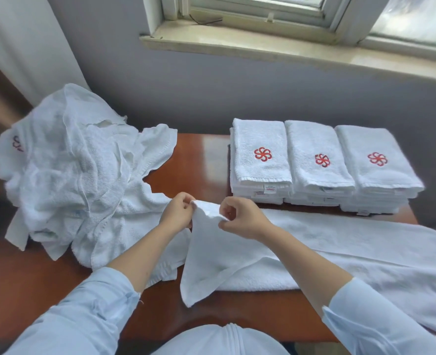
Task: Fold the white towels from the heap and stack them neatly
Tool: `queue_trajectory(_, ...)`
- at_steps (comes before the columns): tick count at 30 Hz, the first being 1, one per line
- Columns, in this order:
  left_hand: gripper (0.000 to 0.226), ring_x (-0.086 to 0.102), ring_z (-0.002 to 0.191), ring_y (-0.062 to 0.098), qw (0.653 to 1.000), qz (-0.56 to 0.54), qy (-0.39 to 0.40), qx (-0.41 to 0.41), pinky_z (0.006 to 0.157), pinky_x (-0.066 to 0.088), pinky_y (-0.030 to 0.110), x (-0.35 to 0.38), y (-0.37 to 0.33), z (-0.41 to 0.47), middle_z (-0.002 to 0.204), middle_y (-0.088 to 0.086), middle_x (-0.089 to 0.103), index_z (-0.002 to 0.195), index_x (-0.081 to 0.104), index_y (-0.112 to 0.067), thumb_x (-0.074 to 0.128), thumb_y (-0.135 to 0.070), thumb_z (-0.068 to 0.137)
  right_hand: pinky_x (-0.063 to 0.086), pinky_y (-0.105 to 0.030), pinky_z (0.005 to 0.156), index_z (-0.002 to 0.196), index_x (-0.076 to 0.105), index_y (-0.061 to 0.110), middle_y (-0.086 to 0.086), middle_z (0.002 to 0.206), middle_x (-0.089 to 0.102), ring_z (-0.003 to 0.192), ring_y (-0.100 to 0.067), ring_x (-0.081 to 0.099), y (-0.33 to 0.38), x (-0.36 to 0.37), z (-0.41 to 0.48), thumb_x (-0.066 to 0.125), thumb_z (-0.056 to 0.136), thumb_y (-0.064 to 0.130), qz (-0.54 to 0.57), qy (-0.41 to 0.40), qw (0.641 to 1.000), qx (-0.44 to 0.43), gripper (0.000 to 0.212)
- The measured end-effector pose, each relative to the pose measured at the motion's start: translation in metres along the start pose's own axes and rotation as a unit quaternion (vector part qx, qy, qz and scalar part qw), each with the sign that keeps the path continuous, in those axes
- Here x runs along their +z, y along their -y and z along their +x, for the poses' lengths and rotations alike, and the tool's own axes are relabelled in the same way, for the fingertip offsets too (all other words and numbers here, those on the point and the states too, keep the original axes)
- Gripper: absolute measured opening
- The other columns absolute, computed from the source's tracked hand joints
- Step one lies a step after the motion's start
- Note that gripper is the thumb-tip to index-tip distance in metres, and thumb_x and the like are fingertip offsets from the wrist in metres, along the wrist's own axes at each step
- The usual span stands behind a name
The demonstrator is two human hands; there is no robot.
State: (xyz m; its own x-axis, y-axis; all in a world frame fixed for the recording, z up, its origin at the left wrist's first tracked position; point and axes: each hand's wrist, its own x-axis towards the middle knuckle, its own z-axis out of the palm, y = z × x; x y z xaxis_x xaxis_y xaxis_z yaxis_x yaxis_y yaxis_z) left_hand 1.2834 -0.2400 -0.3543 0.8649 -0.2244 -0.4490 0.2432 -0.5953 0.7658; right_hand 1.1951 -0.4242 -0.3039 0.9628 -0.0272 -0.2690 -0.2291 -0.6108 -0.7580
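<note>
Over table [199, 160], left grip [178, 208] and right grip [240, 217] pinch towel [224, 252] edge; right end cut off.

White stacks [321, 175] at 2 o'clock carry a red pinwheel flower on each top. The white heap [71, 162] at 10 o'clock shows one red mark. The towel [211, 252] at 6 o'clock is plain white, the table [199, 162] red-brown.

On the reddish-brown wooden surface [199, 160], a crumpled heap of white terry towels [68, 170] lies at the left. Three stacks of folded white towels [319, 162] stand side by side at the right rear, below a pale stone windowsill [263, 47]. A long white towel [352, 242] lies flat in front of the stacks.
</note>
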Motion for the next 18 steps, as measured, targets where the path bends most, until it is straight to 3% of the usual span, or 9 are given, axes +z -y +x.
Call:
queue_trajectory(3, 0.019, 0.07, 0.078, 0.022, 0.999, -0.026, -0.027, -0.019, 0.081, 0.059, 0.045, 0.001, 0.003, 0.003, 0.095, 0.004, 0.069, 0.097, 0.056, -0.023, 0.042, -0.01, 0.099, 0.057, -0.029, 0.076, 0.09, 0.067, 0.03, 0.009, 0.087, 0.07, 0.079, -0.005, 0.067, -0.005, 0.009, -0.007, 0.078, 0.072, 0.015, 0.034, 0.141, 0.988, 0.045, 0.026)
queue_trajectory(5, 0.022, 0.065, 0.093, 0.015, 0.999, 0.007, -0.046, 0.0, 0.086, 0.053, 0.037, 0.002, 0.005, 0.002, 0.104, -0.004, 0.067, 0.108, 0.055, -0.023, 0.041, -0.009, 0.099, 0.057, -0.031, 0.086, 0.101, 0.07, 0.025, 0.004, 0.097, 0.073, 0.092, -0.009, 0.069, -0.015, 0.014, -0.012, 0.079, 0.076, 0.018, 0.027, 0.175, 0.982, 0.065, 0.027)
queue_trajectory(8, 0.025, 0.057, 0.095, 0.007, 0.995, 0.051, -0.076, 0.036, 0.076, 0.042, 0.025, 0.008, 0.005, -0.008, 0.113, -0.009, 0.059, 0.119, 0.056, -0.025, 0.044, -0.015, 0.1, 0.057, -0.036, 0.084, 0.101, 0.069, 0.027, 0.007, 0.092, 0.072, 0.089, -0.008, 0.068, -0.029, 0.012, -0.019, 0.069, 0.081, 0.019, 0.018, 0.101, 0.991, 0.09, 0.021)
queue_trajectory(11, 0.021, 0.056, 0.085, 0.0, 0.994, 0.05, -0.072, 0.061, 0.068, 0.042, 0.023, 0.022, 0.002, -0.026, 0.106, -0.015, 0.058, 0.113, 0.057, -0.033, 0.047, -0.021, 0.098, 0.056, -0.034, 0.075, 0.097, 0.065, 0.034, 0.012, 0.086, 0.068, 0.084, -0.008, 0.065, -0.047, 0.003, -0.031, 0.059, 0.084, 0.019, -0.029, 0.022, 0.992, 0.121, 0.021)
queue_trajectory(14, 0.018, 0.057, 0.074, 0.0, 0.993, 0.079, -0.021, 0.09, 0.06, 0.042, 0.023, 0.035, 0.002, -0.042, 0.095, -0.018, 0.058, 0.103, 0.056, -0.04, 0.049, -0.025, 0.096, 0.053, -0.028, 0.072, 0.098, 0.063, 0.035, 0.017, 0.087, 0.063, 0.085, -0.004, 0.061, -0.068, -0.001, -0.049, 0.057, 0.084, 0.021, -0.072, 0.003, 0.988, 0.14, 0.021)
queue_trajectory(18, 0.001, 0.056, 0.072, -0.002, 0.978, 0.137, 0.085, 0.129, 0.062, 0.042, 0.022, 0.048, 0.007, -0.063, 0.081, -0.021, 0.061, 0.088, 0.057, -0.043, 0.056, -0.044, 0.088, 0.052, -0.03, 0.081, 0.101, 0.064, 0.033, 0.016, 0.093, 0.062, 0.092, -0.005, 0.058, -0.081, 0.008, -0.07, 0.061, 0.081, 0.029, -0.09, 0.023, 0.983, 0.157, 0.021)
